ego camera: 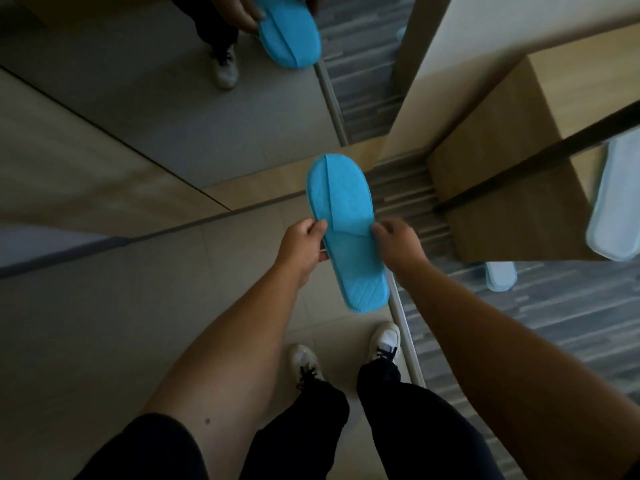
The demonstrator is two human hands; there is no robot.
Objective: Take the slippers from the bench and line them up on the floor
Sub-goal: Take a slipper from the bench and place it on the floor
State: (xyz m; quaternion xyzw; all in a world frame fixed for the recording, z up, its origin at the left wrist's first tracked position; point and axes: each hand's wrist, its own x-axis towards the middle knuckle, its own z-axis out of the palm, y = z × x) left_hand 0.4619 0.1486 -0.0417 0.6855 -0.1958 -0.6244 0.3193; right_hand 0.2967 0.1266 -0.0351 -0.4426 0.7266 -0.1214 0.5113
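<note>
Blue slipper (343, 220) hangs between both hands, left hand (304, 245) and right hand (398, 242) each pinching a side.

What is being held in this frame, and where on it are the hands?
A blue slipper, held off the floor by both hands: left hand and right hand pinch its opposite side edges near the strap's opening.

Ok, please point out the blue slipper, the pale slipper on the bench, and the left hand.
blue slipper (341, 188): head view, on its toe part.
pale slipper (614, 199): head view, on its sole, lying on the bench.
left hand (304, 242): head view, on the back of the hand.
</note>
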